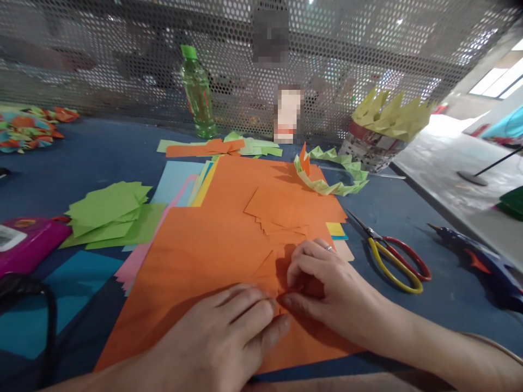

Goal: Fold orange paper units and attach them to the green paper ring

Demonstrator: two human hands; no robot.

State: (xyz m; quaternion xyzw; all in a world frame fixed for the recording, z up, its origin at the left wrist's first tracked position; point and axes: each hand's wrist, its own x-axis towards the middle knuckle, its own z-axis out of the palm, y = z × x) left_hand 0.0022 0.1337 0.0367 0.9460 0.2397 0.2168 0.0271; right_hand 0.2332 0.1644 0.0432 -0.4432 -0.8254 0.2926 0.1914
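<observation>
A small piece of orange paper (pixel 266 264) lies under my hands on large orange sheets (pixel 196 256), and its pointed corner shows between them. My left hand (pixel 229 332) has its fingers together and bent, pressing the near part of the piece. With thumb and forefinger, my right hand (pixel 330 283) pinches its right side; a ring is on one finger. The fingers hide most of the piece and any folds. Just beyond them sits a loose pile of orange paper squares (pixel 281 209). A ring of folded green paper points (pixel 330 188), with one orange point, rests behind.
Scissors (pixel 382 245) and a blue glue gun (pixel 478 256) lie right. Left are green paper squares (pixel 106 212), a magenta device (pixel 32 245) and blue paper (pixel 73 294). At the back stand a green bottle (pixel 198 98) and a tub topped with yellow paper points (pixel 376 136).
</observation>
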